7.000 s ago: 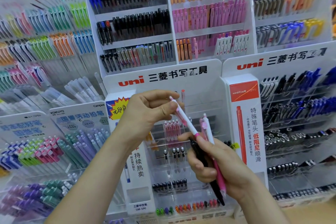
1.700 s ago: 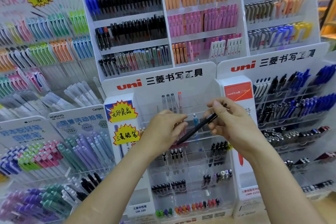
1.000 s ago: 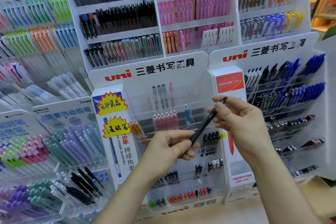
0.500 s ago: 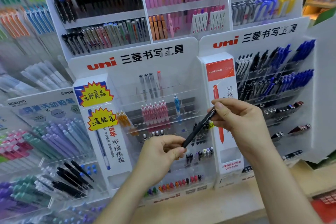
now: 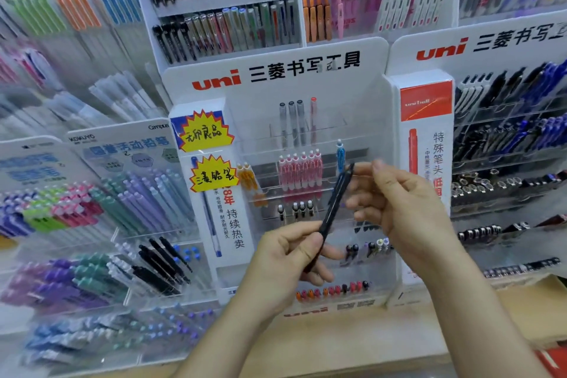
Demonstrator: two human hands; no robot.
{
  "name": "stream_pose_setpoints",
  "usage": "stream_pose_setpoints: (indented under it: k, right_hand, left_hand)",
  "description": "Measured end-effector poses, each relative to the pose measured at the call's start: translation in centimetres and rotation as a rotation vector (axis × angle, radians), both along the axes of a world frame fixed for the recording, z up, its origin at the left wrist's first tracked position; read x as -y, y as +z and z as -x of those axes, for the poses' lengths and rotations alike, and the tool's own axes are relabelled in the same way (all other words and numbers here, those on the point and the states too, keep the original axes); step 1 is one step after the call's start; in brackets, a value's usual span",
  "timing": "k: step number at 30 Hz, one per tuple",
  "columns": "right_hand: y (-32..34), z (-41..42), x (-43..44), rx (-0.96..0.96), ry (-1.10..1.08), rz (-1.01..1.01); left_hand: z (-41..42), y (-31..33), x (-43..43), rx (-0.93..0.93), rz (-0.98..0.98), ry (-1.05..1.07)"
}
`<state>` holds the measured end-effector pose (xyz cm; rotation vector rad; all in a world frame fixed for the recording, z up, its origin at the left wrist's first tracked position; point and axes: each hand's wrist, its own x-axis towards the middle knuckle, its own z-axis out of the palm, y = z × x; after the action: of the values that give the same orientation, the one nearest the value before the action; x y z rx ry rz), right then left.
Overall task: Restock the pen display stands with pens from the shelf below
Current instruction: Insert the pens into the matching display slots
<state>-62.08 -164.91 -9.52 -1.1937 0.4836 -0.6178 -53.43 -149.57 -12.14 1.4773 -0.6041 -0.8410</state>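
On the pale wooden shelf (image 5: 362, 344) stand a Kokuyo display (image 5: 122, 144), a middle uni display (image 5: 276, 70) and a right uni display (image 5: 491, 43).

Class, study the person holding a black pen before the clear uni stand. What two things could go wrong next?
The left hand pinches the black pen only near its lower end, so it might slip. Its top appears beside the lone blue pen in the stand; a careless swing could knock that one askew.
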Motion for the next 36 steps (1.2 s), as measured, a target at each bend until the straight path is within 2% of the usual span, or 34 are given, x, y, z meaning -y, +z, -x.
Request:
stream_pose_setpoints:
  k: [4,6,12,18,25,31,36]
  right_hand:
    - [-0.2,-1.2,-3.0,-0.157,0.116,0.206]
    - [-0.1,-2.2,-5.1,-0.146,0.12,0.267]
    - [0.6,-6.5,-14.5,-0.091,0.236,0.291]
    - [0.5,-12.4,-29.4,-0.045,0.349,0.239]
    - [0.2,-19.6,-44.5,-0.015,0.403,0.373]
    - [0.4,-26.5,-49.0,-0.033,0.377,0.483]
    - [-2.2,-33.1,-50.0,-0.047,0.22,0.506]
  left_hand:
    - [-0.8,0.1,-2.7,-0.023,0.018,0.016]
    - [-1.2,0.1,-4.6,-0.032,0.026,0.023]
    - [-4.2,0.1,-14.6,0.054,0.051,0.178]
    - [-8.1,-0.1,-29.8,0.146,-0.006,0.405]
    - [-12.9,-1.5,-45.5,0.361,-0.203,0.586]
    - [-20.2,-3.5,-52.7,0.563,-0.386,0.651]
    - [-27.5,-6.7,-54.9,0.771,-0.683,0.454]
